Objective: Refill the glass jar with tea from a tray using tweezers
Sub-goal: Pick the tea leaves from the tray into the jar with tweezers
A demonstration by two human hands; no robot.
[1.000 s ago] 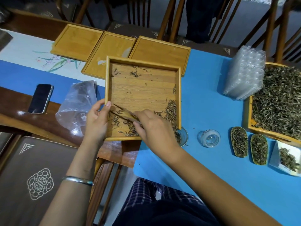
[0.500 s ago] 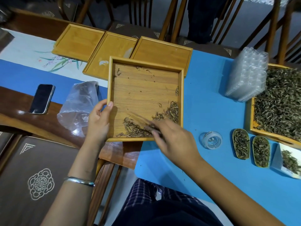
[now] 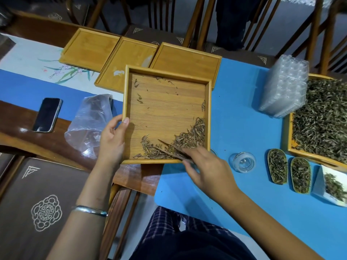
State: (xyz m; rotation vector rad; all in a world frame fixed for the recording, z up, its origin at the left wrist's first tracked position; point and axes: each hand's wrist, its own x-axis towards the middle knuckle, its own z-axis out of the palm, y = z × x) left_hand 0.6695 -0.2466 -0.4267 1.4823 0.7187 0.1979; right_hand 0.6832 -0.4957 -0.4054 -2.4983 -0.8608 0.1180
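Observation:
A square bamboo tray [image 3: 165,106] sits before me, with dry tea leaves [image 3: 187,137] heaped in its near right corner. My left hand [image 3: 111,141] grips the tray's left rim. My right hand [image 3: 204,169] holds brown tweezers [image 3: 171,149], whose tips lie in the leaves by the near edge. A small glass jar [image 3: 242,162] rests on the blue mat right of that hand. A second glass rim [image 3: 214,152] peeks out behind my right hand, mostly hidden.
Three bare bamboo trays [image 3: 185,62] lie beyond. A large tray of tea [image 3: 323,117], stacked clear plastic containers [image 3: 285,85], two scoops of tea [image 3: 289,169] and a white dish [image 3: 334,184] are at right. A plastic bag [image 3: 90,121] and phone [image 3: 47,114] lie left.
My right hand has swept the tweezers from the tray's left side to the near right corner, pushing the leaves into a heap there. My left hand kept its hold.

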